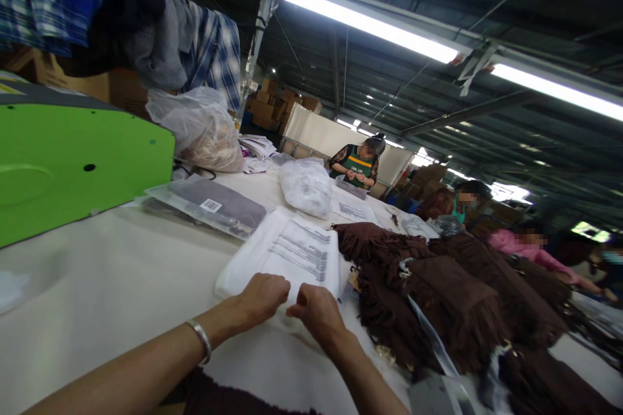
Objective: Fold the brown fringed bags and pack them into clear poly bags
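Observation:
A stack of white plastic bags (292, 253) with dark printed lines lies flat on the table before me. At its near edge, my left hand (265, 297) is closed, thumb and fingers pinched on the thin film of the top bag. Close beside it, my right hand (315, 312) pinches the same edge, its fingers curled. A thin translucent part of the bag droops under both hands. To the right of my right hand lies a heap of dark brown fringed suede-like bags (452, 292) with metal clasps. Brown fabric (233, 395) also shows below my forearms.
A green machine (82, 162) stands at the left on the pale table (121, 285). Behind the stack lie a grey packed item with a barcode label (214, 204) and a bundled white plastic bag (305, 188). A co-worker in a green apron (357, 165) stands across the table.

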Demonstrator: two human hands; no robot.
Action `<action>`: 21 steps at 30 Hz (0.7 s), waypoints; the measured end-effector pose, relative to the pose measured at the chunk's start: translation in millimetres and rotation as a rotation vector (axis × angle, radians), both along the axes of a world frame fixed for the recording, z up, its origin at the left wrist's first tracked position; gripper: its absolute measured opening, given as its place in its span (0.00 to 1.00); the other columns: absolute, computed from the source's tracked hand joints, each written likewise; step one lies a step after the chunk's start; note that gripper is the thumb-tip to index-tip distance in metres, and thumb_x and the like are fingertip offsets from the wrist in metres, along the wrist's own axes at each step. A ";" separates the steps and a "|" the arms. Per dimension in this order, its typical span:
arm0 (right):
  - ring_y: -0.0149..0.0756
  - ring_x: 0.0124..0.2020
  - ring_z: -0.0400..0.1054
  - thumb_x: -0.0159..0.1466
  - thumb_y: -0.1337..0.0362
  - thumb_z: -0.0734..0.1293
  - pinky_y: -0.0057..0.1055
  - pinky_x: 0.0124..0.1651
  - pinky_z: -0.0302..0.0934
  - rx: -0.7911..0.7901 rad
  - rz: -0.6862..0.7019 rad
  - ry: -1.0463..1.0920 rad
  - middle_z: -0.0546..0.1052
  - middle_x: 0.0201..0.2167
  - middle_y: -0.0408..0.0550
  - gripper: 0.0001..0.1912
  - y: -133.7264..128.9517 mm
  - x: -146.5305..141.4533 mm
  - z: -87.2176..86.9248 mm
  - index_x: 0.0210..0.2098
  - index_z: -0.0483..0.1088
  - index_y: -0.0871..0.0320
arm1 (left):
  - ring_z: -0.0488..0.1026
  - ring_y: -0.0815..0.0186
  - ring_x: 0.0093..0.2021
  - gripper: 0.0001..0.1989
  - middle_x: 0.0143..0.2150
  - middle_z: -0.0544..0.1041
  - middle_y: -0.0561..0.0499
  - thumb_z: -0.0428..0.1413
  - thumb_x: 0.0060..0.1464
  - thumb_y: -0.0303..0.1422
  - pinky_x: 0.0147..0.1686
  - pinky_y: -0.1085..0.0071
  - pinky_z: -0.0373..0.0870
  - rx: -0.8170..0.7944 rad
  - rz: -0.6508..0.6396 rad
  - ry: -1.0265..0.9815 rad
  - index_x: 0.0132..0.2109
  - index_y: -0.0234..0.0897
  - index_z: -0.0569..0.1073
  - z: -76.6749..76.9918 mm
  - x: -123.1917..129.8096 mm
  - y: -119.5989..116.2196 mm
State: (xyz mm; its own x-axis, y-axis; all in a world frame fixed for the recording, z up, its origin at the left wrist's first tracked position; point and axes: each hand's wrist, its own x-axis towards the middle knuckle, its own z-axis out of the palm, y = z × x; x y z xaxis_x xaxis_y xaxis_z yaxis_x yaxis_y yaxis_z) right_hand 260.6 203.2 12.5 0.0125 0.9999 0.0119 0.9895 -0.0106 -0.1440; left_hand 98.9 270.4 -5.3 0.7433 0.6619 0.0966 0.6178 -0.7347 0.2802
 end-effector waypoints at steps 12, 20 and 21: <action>0.32 0.35 0.75 0.63 0.66 0.63 0.23 0.35 0.56 -0.013 0.077 0.109 0.82 0.34 0.46 0.11 1.9 -2.3 5.7 0.37 0.79 0.55 | 0.77 0.58 0.40 0.06 0.38 0.81 0.52 0.56 0.51 0.31 0.35 0.69 0.67 -0.130 0.099 -0.062 0.36 0.44 0.78 16.0 -2.4 1.3; 0.35 0.33 0.74 0.60 0.69 0.65 0.26 0.34 0.54 -0.025 0.082 0.057 0.82 0.30 0.46 0.10 -2.1 -6.0 6.2 0.27 0.79 0.54 | 0.77 0.60 0.38 0.05 0.35 0.81 0.53 0.58 0.48 0.33 0.31 0.71 0.65 -0.211 0.121 -0.098 0.34 0.44 0.78 15.7 -1.9 8.5; 0.36 0.34 0.74 0.60 0.69 0.66 0.27 0.34 0.54 -0.017 0.065 0.051 0.82 0.31 0.47 0.09 -2.0 -6.1 5.6 0.29 0.79 0.54 | 0.77 0.59 0.38 0.06 0.35 0.81 0.52 0.57 0.48 0.33 0.32 0.70 0.65 -0.209 0.118 -0.102 0.34 0.43 0.78 16.7 -1.4 8.4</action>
